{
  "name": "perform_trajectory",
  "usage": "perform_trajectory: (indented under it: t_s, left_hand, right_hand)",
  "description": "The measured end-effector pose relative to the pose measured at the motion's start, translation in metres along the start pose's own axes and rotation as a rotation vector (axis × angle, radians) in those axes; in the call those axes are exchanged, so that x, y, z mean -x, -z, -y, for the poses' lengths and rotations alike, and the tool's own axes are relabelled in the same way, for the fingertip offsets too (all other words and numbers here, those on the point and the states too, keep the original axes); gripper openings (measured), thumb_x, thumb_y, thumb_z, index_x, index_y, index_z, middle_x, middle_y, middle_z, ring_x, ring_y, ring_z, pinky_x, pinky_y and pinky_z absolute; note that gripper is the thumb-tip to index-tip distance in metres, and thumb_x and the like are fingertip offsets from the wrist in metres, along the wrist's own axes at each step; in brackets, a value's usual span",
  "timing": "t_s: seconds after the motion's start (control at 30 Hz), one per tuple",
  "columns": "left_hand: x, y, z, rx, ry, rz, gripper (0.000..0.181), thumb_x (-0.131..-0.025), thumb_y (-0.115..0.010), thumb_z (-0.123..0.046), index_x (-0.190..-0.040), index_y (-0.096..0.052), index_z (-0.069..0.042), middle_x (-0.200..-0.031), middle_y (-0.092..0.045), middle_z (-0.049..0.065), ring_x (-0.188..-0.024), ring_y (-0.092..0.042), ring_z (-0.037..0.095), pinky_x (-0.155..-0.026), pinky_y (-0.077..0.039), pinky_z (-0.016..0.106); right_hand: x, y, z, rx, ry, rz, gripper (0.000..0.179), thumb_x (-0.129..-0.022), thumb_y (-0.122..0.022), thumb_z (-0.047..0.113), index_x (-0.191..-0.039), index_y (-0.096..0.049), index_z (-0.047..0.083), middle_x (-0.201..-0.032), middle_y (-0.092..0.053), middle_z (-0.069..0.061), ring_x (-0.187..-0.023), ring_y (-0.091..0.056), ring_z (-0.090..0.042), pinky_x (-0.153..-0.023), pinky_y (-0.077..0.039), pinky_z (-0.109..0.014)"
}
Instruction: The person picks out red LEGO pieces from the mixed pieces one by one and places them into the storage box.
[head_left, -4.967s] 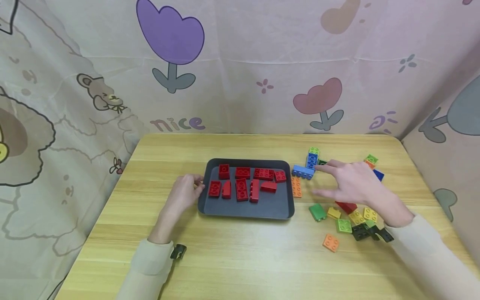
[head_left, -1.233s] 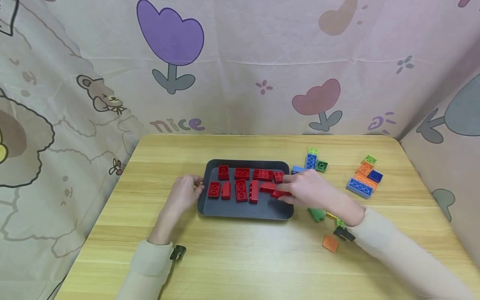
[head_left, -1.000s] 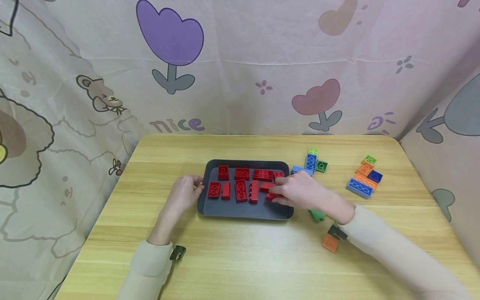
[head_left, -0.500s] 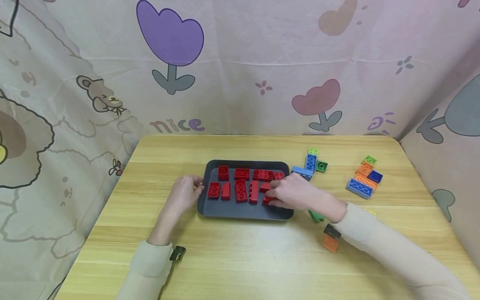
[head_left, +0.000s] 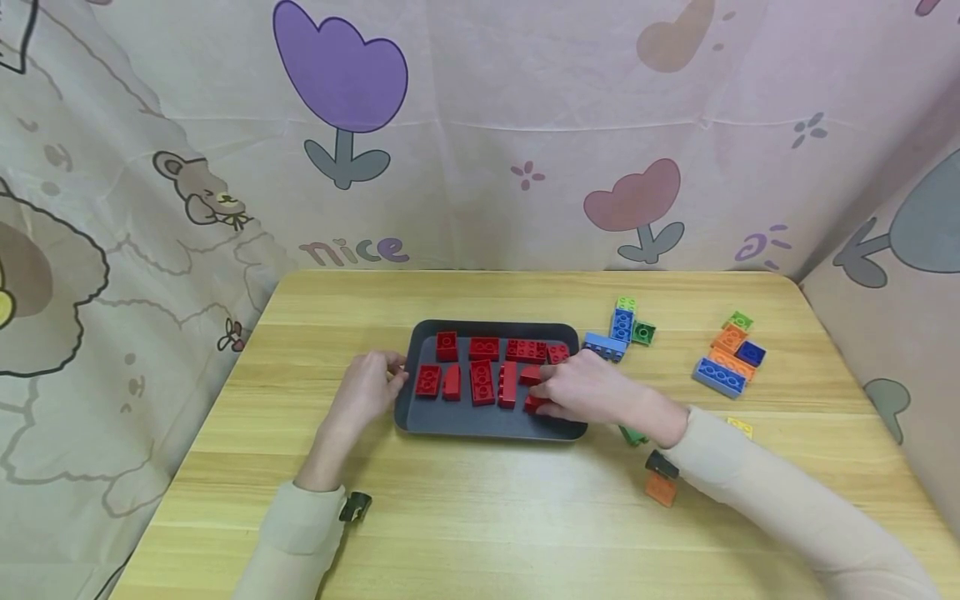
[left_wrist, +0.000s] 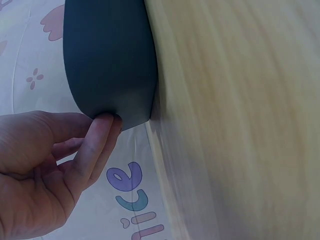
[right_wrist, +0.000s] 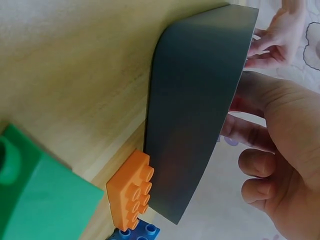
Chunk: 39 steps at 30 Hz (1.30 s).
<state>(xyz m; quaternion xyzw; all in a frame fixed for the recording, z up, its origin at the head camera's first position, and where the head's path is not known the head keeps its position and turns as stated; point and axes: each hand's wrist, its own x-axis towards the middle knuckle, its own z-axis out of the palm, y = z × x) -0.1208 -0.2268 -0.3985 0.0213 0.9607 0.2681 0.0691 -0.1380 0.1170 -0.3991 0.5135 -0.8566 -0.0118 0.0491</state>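
Note:
The left hand (head_left: pixel 367 385) pinches the left rim of the dark rectangular tray (head_left: pixel 480 423); the left wrist view shows its fingertips against the tray's outer wall (left_wrist: pixel 110 65). Inside the tray's right half, the right hand (head_left: pixel 588 387) holds a red toy brick (head_left: pixel 533 403) low down, partly covered by the fingers. Several other red bricks (head_left: pixel 483 383) lie in two rows in the tray. In the right wrist view, the tray's side wall (right_wrist: pixel 195 105) hides most of that red brick; thumb and index finger (right_wrist: pixel 250 134) reach over the rim.
Right of the tray lie joined blue bricks (head_left: pixel 605 347), a dark green brick (head_left: pixel 642 333) and an orange brick (right_wrist: pixel 130 190). Farther right is a cluster with a blue brick (head_left: pixel 720 377). An orange square brick (head_left: pixel 661 489) lies near the right sleeve. The forearm covers other bricks.
The right hand has come from the loose bricks at right into the tray with a red brick, then shifted slightly left and nearer the front. The left hand stays at the rim.

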Motion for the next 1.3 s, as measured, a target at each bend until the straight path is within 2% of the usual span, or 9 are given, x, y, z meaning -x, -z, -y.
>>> perform_trajectory:
  t_s: [0.27,0.53,0.6,0.77,0.97,1.13,1.3]
  left_hand:
    - [0.0,0.0,0.0,-0.002,-0.001,0.0,0.031,-0.099,-0.068,-0.002,-0.128,-0.07,0.009,-0.113,-0.078,0.023,-0.099,-0.075,0.031,-0.081,-0.064,0.039]
    - [-0.001,0.0,-0.001,-0.007,-0.001,-0.003,0.031,-0.099,-0.069,-0.003,-0.128,-0.07,0.009,-0.113,-0.078,0.023,-0.1,-0.075,0.033,-0.082,-0.064,0.041]
    - [-0.001,0.0,-0.001,-0.01,-0.004,-0.005,0.031,-0.099,-0.069,-0.003,-0.128,-0.07,0.009,-0.113,-0.078,0.024,-0.1,-0.075,0.033,-0.082,-0.064,0.041]
    - [-0.002,0.0,-0.001,-0.018,-0.009,-0.012,0.031,-0.099,-0.069,-0.003,-0.127,-0.07,0.009,-0.113,-0.078,0.024,-0.099,-0.075,0.032,-0.08,-0.065,0.04]
    - [-0.002,0.0,-0.001,-0.012,-0.013,-0.018,0.029,-0.099,-0.069,-0.004,-0.125,-0.072,0.008,-0.111,-0.078,0.023,-0.096,-0.075,0.03,-0.076,-0.063,0.037]
    - [-0.001,0.0,0.0,-0.003,-0.035,-0.031,0.029,-0.098,-0.072,-0.007,-0.122,-0.073,0.009,-0.103,-0.079,0.021,-0.085,-0.073,0.026,-0.069,-0.058,0.032]
    - [0.001,0.0,0.0,-0.006,-0.039,-0.042,0.035,-0.098,-0.072,-0.011,-0.127,-0.07,0.01,-0.103,-0.079,0.021,-0.084,-0.076,0.026,-0.071,-0.06,0.036]
  right_hand:
    - [0.002,0.0,0.0,-0.016,-0.018,-0.012,0.025,-0.092,-0.081,0.041,-0.107,-0.084,0.022,-0.083,-0.074,0.005,-0.05,-0.041,-0.002,-0.043,-0.023,-0.014]
    - [0.005,0.002,-0.001,-0.055,-0.037,-0.062,0.028,-0.094,-0.08,0.04,-0.112,-0.082,0.02,-0.099,-0.082,0.002,-0.056,-0.061,-0.005,-0.044,-0.024,-0.012]
    - [0.007,0.003,-0.002,-0.054,-0.036,-0.092,0.027,-0.093,-0.08,0.04,-0.109,-0.083,0.02,-0.096,-0.081,0.002,-0.056,-0.062,-0.005,-0.044,-0.024,-0.012]
    - [0.013,0.006,-0.005,-0.033,-0.047,-0.146,0.027,-0.091,-0.082,0.042,-0.105,-0.083,0.019,-0.084,-0.074,0.005,-0.051,-0.051,-0.004,-0.043,-0.021,-0.014]
    - [0.022,0.009,-0.009,-0.054,-0.093,-0.179,0.032,-0.088,-0.084,0.042,-0.108,-0.083,0.017,-0.085,-0.075,0.004,-0.056,-0.057,-0.006,-0.044,-0.025,-0.013]
    - [0.032,0.011,-0.013,-0.048,-0.139,-0.216,0.032,-0.087,-0.085,0.043,-0.105,-0.083,0.016,-0.082,-0.073,0.004,-0.058,-0.057,-0.006,-0.044,-0.026,-0.012]
    - [0.043,0.012,-0.017,-0.049,-0.202,-0.242,0.04,-0.085,-0.086,0.045,-0.11,-0.083,0.014,-0.095,-0.079,-0.002,-0.071,-0.071,-0.012,-0.042,-0.021,-0.014]
